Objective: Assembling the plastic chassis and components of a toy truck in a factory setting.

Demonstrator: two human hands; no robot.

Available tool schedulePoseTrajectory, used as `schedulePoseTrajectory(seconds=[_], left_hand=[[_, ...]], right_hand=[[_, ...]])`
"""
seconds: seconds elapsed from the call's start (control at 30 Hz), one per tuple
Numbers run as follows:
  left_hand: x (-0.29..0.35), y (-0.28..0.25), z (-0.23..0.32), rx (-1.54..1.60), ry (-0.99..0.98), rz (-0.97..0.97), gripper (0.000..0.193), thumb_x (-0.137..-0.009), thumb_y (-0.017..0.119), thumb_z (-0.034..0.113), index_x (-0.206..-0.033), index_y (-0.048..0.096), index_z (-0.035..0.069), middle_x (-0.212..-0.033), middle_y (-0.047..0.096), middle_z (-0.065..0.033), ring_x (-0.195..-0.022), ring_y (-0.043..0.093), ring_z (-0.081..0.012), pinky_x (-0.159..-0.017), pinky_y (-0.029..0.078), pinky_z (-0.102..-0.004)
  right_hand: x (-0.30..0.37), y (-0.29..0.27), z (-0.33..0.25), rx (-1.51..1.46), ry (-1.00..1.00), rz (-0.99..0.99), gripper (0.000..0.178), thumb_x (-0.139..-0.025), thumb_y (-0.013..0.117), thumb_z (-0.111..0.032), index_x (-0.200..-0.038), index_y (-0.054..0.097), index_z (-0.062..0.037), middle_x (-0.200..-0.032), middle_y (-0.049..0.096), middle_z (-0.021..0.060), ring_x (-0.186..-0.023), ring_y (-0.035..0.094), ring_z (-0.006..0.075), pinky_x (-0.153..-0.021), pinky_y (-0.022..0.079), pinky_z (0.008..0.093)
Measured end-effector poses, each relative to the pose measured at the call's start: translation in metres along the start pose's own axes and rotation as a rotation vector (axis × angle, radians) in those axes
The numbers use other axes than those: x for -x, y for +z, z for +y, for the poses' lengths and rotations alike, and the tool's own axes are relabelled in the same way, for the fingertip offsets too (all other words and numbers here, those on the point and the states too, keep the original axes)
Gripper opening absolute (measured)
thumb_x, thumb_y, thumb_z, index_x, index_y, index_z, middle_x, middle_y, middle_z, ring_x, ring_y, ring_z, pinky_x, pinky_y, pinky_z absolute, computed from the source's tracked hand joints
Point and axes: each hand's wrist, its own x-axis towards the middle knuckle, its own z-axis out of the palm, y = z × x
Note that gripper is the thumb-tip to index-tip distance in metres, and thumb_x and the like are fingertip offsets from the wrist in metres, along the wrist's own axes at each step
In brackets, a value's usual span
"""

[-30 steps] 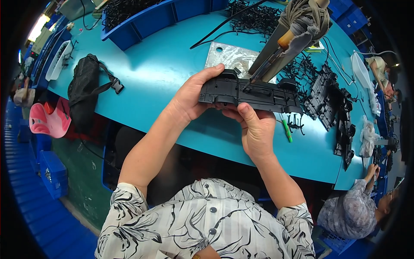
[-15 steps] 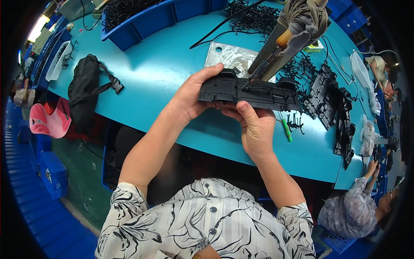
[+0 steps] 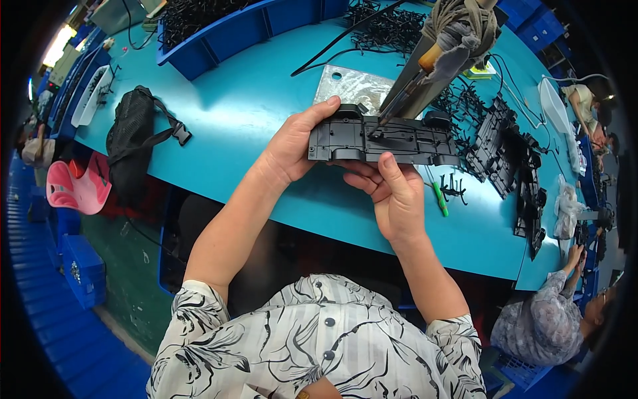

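A long black plastic toy-car chassis (image 3: 405, 143) with ribbed, moulded details is held up over the near side of the table. My left hand (image 3: 296, 143) grips its left end, thumb along the top corner and fingers underneath. At its near edge, my right hand (image 3: 399, 199) has the thumb on the rim, with curled fingers partly hidden below. A thin metal rod tool (image 3: 405, 96) slants down from a post (image 3: 420, 73) wrapped in grey cloth (image 3: 462, 30). Its tip meets the chassis left of the middle, or hangs just over it.
Behind the chassis lies a metal plate (image 3: 349, 83). More black chassis (image 3: 502, 149) and loose black parts (image 3: 458, 103) are at right, near a green-handled tool (image 3: 440, 199). A blue bin (image 3: 232, 40) stands far left, a black bag (image 3: 133, 133) nearer. A co-worker (image 3: 541, 319) sits at right.
The chassis has tilted and its right end has shifted slightly left. My right thumb has moved right along the near edge, and the slanted tool with its cloth has shifted slightly left.
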Motion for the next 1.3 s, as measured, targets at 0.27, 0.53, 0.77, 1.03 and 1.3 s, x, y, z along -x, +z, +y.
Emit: schedulePoseTrajectory(seconds=[0.27, 0.53, 0.77, 1.03, 1.3], left_hand=[[-0.002, 0.003, 0.001, -0.043, -0.032, 0.012, 0.043, -0.090, 0.057, 0.041, -0.110, 0.060, 0.003, -0.094, 0.067, -0.0084, -0.077, 0.066, -0.0146, -0.053, 0.052, -0.0269], [-0.011, 0.004, 0.003, -0.091, -0.125, 0.019, 0.046, -0.089, 0.055, 0.046, -0.109, 0.060, 0.005, -0.094, 0.068, -0.0102, -0.079, 0.067, -0.0199, -0.063, 0.055, -0.0367], [-0.010, 0.005, 0.009, -0.100, -0.178, 0.026, 0.046, -0.088, 0.057, 0.045, -0.108, 0.059, 0.004, -0.096, 0.067, -0.0120, -0.081, 0.067, -0.0231, -0.070, 0.055, -0.0357], [-0.014, 0.003, 0.010, -0.112, -0.170, 0.035, 0.048, -0.088, 0.056, 0.046, -0.110, 0.058, 0.004, -0.096, 0.067, -0.0138, -0.082, 0.068, -0.0264, -0.072, 0.057, -0.0421], [-0.016, -0.001, 0.009, -0.066, -0.182, 0.032, 0.047, -0.088, 0.056, 0.044, -0.109, 0.059, 0.003, -0.097, 0.067, -0.0144, -0.082, 0.068, -0.0269, -0.072, 0.058, -0.0422]], right_hand=[[0.000, -0.002, 0.003, -0.008, 0.008, -0.001, 0.035, -0.096, 0.054, -0.027, -0.112, 0.057, 0.0045, -0.105, 0.064, 0.0179, -0.095, 0.065, 0.0291, -0.081, 0.056, 0.0375], [-0.001, 0.001, 0.002, -0.031, -0.031, 0.034, 0.036, -0.096, 0.052, -0.027, -0.111, 0.057, 0.0048, -0.104, 0.064, 0.0174, -0.094, 0.065, 0.0279, -0.081, 0.056, 0.0375], [-0.005, 0.002, 0.003, -0.038, -0.039, 0.057, 0.037, -0.096, 0.052, -0.028, -0.111, 0.057, 0.0056, -0.104, 0.063, 0.0178, -0.093, 0.065, 0.0278, -0.080, 0.056, 0.0365], [-0.009, 0.004, 0.003, -0.050, -0.044, 0.062, 0.035, -0.097, 0.052, -0.027, -0.110, 0.056, 0.0049, -0.104, 0.064, 0.0175, -0.093, 0.066, 0.0267, -0.079, 0.057, 0.0359], [-0.010, 0.009, 0.001, -0.031, -0.053, 0.062, 0.034, -0.097, 0.052, -0.027, -0.109, 0.057, 0.0042, -0.103, 0.064, 0.0171, -0.092, 0.066, 0.0264, -0.078, 0.057, 0.0357]])
